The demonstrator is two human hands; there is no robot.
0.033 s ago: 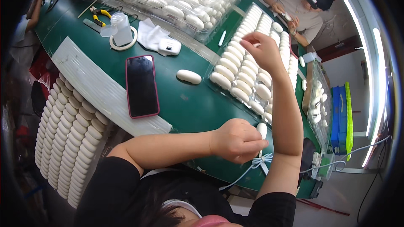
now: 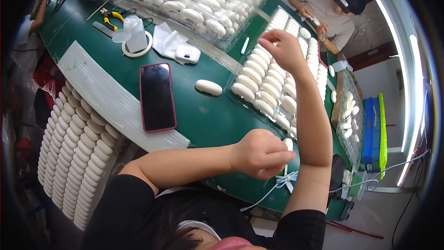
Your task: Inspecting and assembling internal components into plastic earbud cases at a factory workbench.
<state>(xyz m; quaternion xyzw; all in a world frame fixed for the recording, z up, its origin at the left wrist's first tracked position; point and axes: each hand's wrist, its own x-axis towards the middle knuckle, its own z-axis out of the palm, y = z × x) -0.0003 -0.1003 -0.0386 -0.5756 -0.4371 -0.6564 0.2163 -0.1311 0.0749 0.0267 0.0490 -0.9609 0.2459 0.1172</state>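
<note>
Pieces, white, oval (image 2: 244,91), stand ranked in rows in a clear plastic tray (image 2: 252,107), right of frame centre. Right hand (image 2: 286,52), bare: above the rows, fingers bent; whether they hold anything, cannot tell. Left hand (image 2: 262,153), bare: lower centre, fingers curled into a fist; one loose white oval piece (image 2: 288,144) shows just beside the thumb, grip on it uncertain. Handling, as judged: fingertips best come straight down, forearm kept clear of neighbouring rows, left wrist steady. Glossy green tabletop (image 2: 203,125), centre: one separate white oval piece (image 2: 208,87). Left of it: black-screened phone in dark pink case (image 2: 158,97). Upper left: yellow-and-black pliers (image 2: 109,21). Upper right: co-worker in black cap (image 2: 342,23).
</note>
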